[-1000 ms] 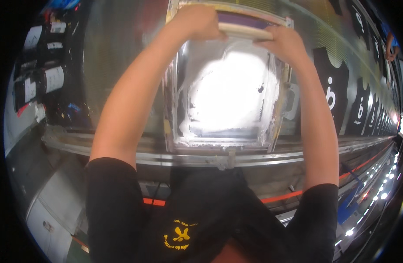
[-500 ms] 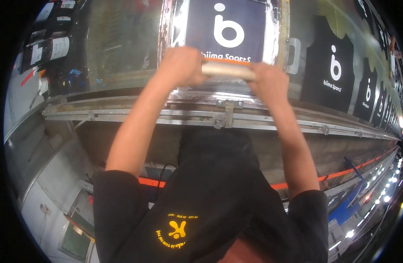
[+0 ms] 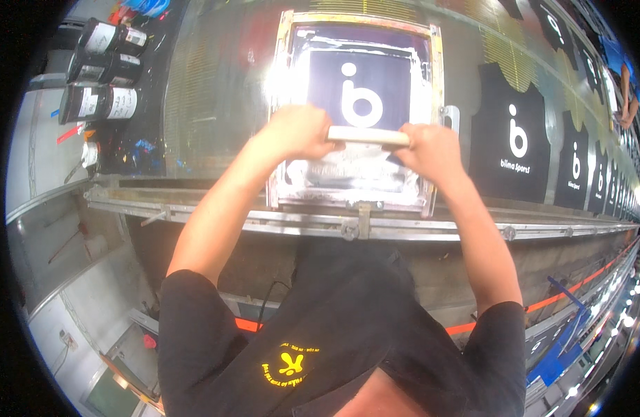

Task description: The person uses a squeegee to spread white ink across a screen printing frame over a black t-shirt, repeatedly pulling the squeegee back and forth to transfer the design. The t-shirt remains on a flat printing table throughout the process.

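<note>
My left hand (image 3: 299,132) and my right hand (image 3: 432,147) are closed round the two ends of a squeegee (image 3: 368,136) with a pale handle, held crosswise. Its lower edge is hidden under the handle and my fingers. Beneath it is a screen-printing frame (image 3: 436,76) with tape along its inner borders. A white letter design (image 3: 362,105) shows against dark fabric, just beyond the handle. White ink (image 3: 354,170) is smeared over the mesh on the near side of the squeegee.
Printed black shirt pieces (image 3: 509,139) run in a row to the right along the long table. Labelled black tubs (image 3: 101,103) stand at the left. A metal rail (image 3: 292,224) follows the near table edge. At far right, another person's arms (image 3: 627,104) show beside blue clothing.
My view has shifted, so more of the frame shows. The squeegee, still in both hands, has moved away from me, nearer to the white letter. White ink now shows on its near side.
</note>
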The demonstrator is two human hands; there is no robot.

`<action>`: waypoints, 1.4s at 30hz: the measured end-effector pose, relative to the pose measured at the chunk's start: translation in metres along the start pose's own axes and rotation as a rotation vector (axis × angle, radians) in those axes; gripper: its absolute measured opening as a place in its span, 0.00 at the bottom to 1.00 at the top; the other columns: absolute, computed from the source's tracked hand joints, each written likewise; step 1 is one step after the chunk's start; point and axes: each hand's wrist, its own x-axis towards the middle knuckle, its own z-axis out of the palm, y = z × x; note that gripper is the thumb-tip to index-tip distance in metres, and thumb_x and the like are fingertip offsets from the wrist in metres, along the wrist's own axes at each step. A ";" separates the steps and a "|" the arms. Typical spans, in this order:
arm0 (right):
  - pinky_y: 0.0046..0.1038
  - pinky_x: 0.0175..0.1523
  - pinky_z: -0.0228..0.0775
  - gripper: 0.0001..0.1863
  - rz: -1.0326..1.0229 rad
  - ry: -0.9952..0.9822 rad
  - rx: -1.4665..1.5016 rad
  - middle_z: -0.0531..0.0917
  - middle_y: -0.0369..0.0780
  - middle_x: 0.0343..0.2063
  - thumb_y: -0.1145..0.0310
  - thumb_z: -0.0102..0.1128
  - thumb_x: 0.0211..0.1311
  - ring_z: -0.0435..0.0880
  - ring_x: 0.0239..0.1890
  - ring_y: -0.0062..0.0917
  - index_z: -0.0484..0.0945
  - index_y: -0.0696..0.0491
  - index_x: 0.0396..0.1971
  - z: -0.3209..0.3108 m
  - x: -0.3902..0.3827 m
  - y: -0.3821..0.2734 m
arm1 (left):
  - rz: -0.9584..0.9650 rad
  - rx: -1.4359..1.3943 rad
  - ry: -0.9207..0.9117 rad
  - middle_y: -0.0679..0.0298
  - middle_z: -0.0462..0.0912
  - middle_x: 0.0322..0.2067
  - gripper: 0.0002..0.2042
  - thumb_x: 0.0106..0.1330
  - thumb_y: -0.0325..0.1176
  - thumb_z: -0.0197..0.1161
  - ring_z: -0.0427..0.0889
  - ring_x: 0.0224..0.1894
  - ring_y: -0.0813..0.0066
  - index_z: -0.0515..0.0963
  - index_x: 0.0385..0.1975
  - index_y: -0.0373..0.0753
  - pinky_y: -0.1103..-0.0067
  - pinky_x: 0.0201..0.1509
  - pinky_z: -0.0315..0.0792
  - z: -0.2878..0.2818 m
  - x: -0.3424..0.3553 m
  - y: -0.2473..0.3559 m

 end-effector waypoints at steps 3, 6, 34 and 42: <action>0.44 0.35 0.81 0.20 0.056 0.023 -0.044 0.88 0.43 0.23 0.45 0.80 0.56 0.90 0.30 0.43 0.89 0.48 0.28 -0.014 0.064 0.030 | 0.029 0.032 0.065 0.50 0.89 0.26 0.23 0.65 0.59 0.73 0.90 0.32 0.44 0.92 0.34 0.42 0.56 0.40 0.83 -0.047 0.058 -0.022; 0.44 0.39 0.82 0.20 0.122 -0.007 -0.027 0.89 0.41 0.25 0.43 0.80 0.55 0.91 0.33 0.42 0.91 0.46 0.31 -0.020 0.135 0.061 | 0.064 0.085 0.124 0.51 0.88 0.24 0.24 0.63 0.61 0.73 0.89 0.30 0.46 0.92 0.32 0.41 0.57 0.38 0.83 -0.074 0.122 -0.060; 0.35 0.46 0.78 0.15 0.020 0.180 -0.049 0.84 0.35 0.31 0.70 0.79 0.41 0.88 0.38 0.32 0.81 0.49 0.30 0.074 -0.085 -0.028 | -0.105 -0.058 0.261 0.57 0.90 0.40 0.15 0.50 0.35 0.72 0.88 0.46 0.51 0.89 0.38 0.40 0.60 0.50 0.81 0.097 -0.050 0.024; 0.39 0.34 0.78 0.16 0.014 0.019 0.026 0.88 0.38 0.25 0.50 0.81 0.56 0.89 0.30 0.38 0.89 0.45 0.31 0.011 -0.024 -0.007 | -0.029 0.032 -0.029 0.51 0.90 0.29 0.16 0.64 0.53 0.74 0.91 0.36 0.47 0.92 0.36 0.46 0.57 0.45 0.83 0.011 -0.014 0.011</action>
